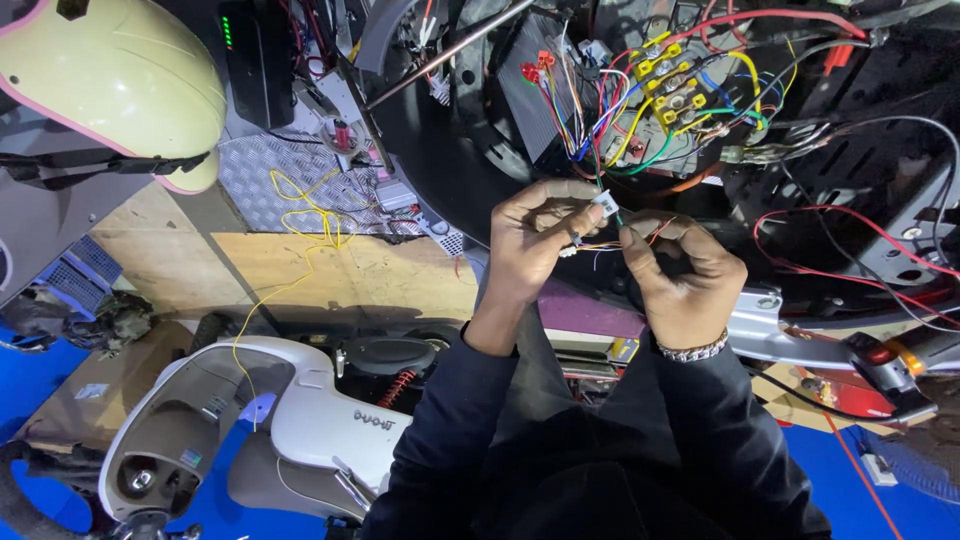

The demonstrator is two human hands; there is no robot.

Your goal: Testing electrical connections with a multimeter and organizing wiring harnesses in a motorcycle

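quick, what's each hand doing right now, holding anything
Left hand: closed, pinching a small white connector at its fingertips.
Right hand: closed, pinching the thin coloured wires that run between the hands.

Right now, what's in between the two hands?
In the head view, thin coloured wires and a small white connector run between the left hand and right hand.
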